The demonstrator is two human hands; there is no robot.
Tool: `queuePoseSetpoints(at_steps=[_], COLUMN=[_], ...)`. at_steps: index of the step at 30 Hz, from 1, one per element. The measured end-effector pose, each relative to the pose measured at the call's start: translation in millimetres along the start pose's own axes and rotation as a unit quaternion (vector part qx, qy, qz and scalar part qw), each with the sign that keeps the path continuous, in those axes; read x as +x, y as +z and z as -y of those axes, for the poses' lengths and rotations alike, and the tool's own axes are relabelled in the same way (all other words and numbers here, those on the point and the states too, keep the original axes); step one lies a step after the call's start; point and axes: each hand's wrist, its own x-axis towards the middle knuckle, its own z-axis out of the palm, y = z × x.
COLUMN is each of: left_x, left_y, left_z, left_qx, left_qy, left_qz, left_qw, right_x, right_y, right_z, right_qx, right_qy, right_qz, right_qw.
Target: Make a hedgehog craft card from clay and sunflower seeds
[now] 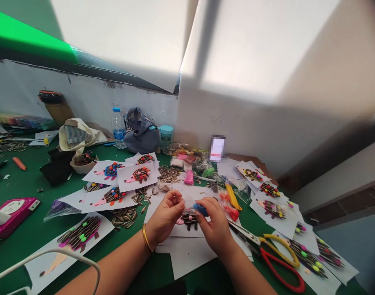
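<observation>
My left hand [165, 217], with a gold bangle at the wrist, pinches the edge of a small clear plastic bag [190, 204]. My right hand [216, 225] grips a blue lump of modelling clay [201, 209], which appears to be inside the bag. Just beneath both hands lies a paper card with a hedgehog picture [191, 220], its back made of dark striped seeds with a pink ball; my fingers partly cover it. Sunflower seeds [126, 217] lie loose to the left. A pink clay lump [189, 178] and bagged red clay [231, 212] lie beyond and to the right.
Scissors [264, 241] with red and yellow handles lie by my right forearm. Finished-looking hedgehog cards [141, 174] spread on both sides. A white cable [67, 254] crosses the lower left. Farther back stand a water bottle [117, 129], a grey-blue bag [141, 137] and a phone [217, 148].
</observation>
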Motion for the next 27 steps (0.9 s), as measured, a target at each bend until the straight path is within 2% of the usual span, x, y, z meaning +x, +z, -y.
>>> queuePoseSetpoints(at_steps=[2, 5, 7, 9, 13, 17, 21, 27], left_x=[0.8, 1.6, 1.1, -0.1, -2.0, -1.6, -2.7, -4.8], left_y=[-1.8, -5.6, -7.6, -8.3, -7.2, -6.5, -5.9, -5.2], left_z=[-0.5, -1.2, -1.8, -2.3, -1.0, 3.8, 4.9, -0.2], left_qx=[0.107, 0.299, 0.377, 0.421, 0.472, 0.475, 0.458, 0.458], left_qy=[0.082, 0.186, 0.204, 0.184, 0.163, 0.173, 0.206, 0.221], left_qz=[-0.01, -0.015, -0.009, 0.012, 0.046, 0.028, 0.005, 0.003], left_qw=[0.991, 0.936, 0.903, 0.888, 0.865, 0.862, 0.865, 0.861], right_x=[-0.4, -0.4, -0.2, -0.2, -1.5, -3.2, -3.7, -2.5], right_y=[0.9, 1.9, 2.4, 3.1, 6.4, 10.7, 11.6, 8.2], right_z=[-0.1, -0.3, -0.7, -1.5, -2.8, -3.5, -3.9, -1.9], right_qx=[-0.007, -0.025, -0.037, -0.051, -0.086, -0.095, -0.072, -0.045], right_qy=[-0.008, -0.014, -0.014, -0.018, -0.046, -0.058, -0.046, -0.029], right_qz=[-0.001, 0.018, 0.03, 0.038, 0.059, 0.077, 0.064, 0.06], right_qw=[1.0, 0.999, 0.999, 0.998, 0.994, 0.991, 0.994, 0.997])
